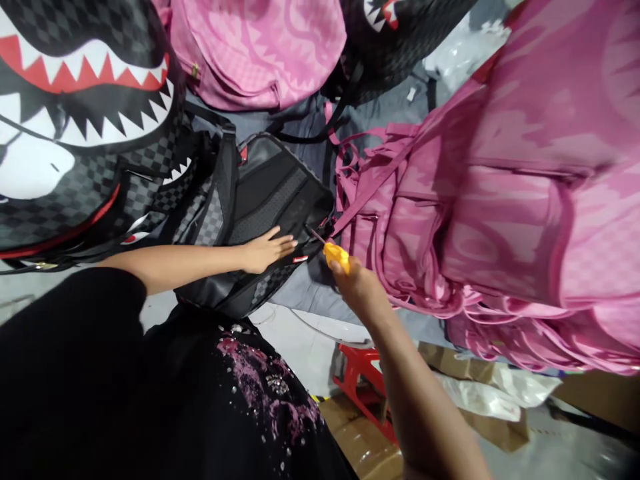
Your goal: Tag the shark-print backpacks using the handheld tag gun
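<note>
A black backpack (273,193) with grey checkered trim lies back-side up in the middle. My left hand (267,250) rests flat on its lower edge with the fingers stretched out. My right hand (357,287) is closed round a small yellow-handled cutter (336,255). The cutter's thin tip (315,235) points at the backpack's right edge, close to a small red tag.
A stack of pink backpacks (525,193) with hanging straps fills the right side. Black shark-mouth backpacks (75,113) pile up at the left, and another pink one (255,47) lies at the top. A red plastic stool (363,387) and cardboard stand on the floor below.
</note>
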`<state>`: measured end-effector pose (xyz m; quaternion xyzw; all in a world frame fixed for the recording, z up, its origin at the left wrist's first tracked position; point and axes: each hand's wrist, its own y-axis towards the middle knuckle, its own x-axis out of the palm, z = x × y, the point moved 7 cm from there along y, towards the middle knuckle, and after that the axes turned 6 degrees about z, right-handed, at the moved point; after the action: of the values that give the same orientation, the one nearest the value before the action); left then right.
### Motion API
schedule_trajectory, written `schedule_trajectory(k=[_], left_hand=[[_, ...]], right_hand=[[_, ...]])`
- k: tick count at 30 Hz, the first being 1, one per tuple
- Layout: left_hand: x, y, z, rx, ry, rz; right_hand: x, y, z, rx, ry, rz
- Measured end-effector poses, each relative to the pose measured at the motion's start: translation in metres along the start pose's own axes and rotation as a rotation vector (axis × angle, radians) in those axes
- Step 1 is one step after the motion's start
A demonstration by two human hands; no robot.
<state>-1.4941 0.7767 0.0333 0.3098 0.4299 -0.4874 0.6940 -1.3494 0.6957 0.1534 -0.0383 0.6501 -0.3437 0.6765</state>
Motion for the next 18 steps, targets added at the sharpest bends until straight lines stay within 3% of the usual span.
schedule_trajectory(k=[2,5,7,9,14,18], left_hand=[[-0.009,-0.007,-0.011,-0.011,-0.003,0.022],[-0.041,0.013,-0.049,-0.225,0.03,0.211],[-0.051,0.027,-0.059,-0.356,0.011,0.304],[-0.048,0.027,-0.05,-0.467,-0.031,0.366],[-0.028,-0.006,-0.015,-0.646,-0.151,0.448],[-0.027,-0.01,-0.019,-0.753,-0.158,0.517]], right_hand=[[-0.001,0.007,-0.005,-0.006,0.022,0.02],[-0.012,0.022,-0.018,-0.024,0.033,0.116],[-0.02,0.028,-0.026,-0.049,-0.012,0.129],[-0.027,0.03,-0.03,-0.077,-0.097,0.121],[-0.05,0.033,-0.022,-0.116,-0.206,0.153],[-0.057,0.042,-0.017,-0.185,-0.251,0.152]])
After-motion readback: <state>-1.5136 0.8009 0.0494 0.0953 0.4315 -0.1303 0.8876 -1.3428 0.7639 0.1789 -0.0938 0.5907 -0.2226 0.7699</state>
